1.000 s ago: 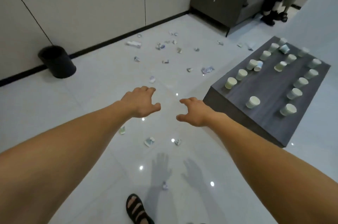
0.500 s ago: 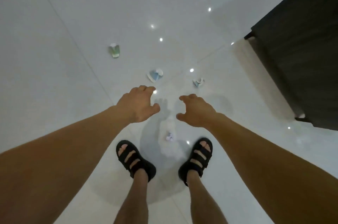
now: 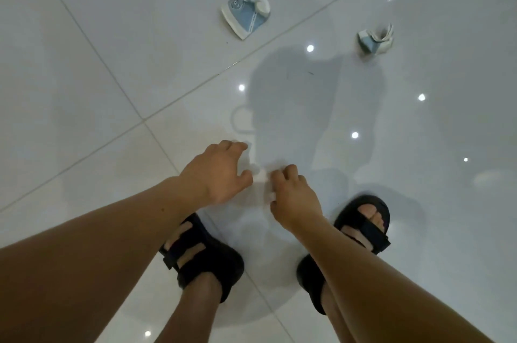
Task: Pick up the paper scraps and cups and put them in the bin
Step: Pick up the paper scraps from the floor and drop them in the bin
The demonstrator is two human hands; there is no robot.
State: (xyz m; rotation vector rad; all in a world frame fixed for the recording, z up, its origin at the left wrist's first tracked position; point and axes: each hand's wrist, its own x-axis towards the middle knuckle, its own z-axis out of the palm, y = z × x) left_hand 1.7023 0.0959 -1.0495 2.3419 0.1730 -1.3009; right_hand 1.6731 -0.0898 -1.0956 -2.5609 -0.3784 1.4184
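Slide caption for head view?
Left hand and right hand reach for a white scrap on the tiled floor; a blue scrap lies farther ahead.

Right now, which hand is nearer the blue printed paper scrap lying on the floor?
Left. The left hand sits below the blue scrap in the picture, almost in line with it; the right hand is lower and farther to the right. Neither touches it.
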